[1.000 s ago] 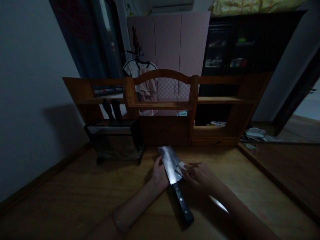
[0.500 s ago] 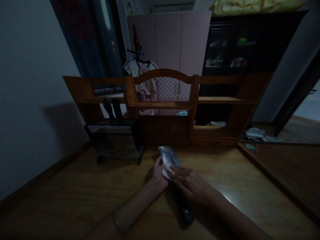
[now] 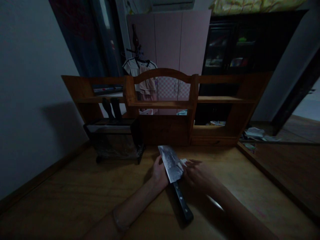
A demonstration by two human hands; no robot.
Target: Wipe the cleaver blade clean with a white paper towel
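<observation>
A cleaver [image 3: 170,161] with a wide metal blade and a black riveted handle lies at a slant, its blade pointing away from me and its handle toward me. My left hand [image 3: 159,172] grips the blade from the left and from beneath; some of its fingers are hidden behind the metal. On the blade's right edge my right hand [image 3: 197,173] presses a folded white tissue [image 3: 183,162] between its fingers. The handle extends free of both hands, over the table.
A knife block [image 3: 113,141] with two black-handled knives stands at the left on the wooden table [image 3: 75,193]. Behind it, a wooden shelf unit [image 3: 165,130] runs along the back edge. A wall borders the left side.
My right hand has slid with the tissue from the blade's lower middle to its right edge. The handle's upper part is now uncovered. My left hand keeps its hold.
</observation>
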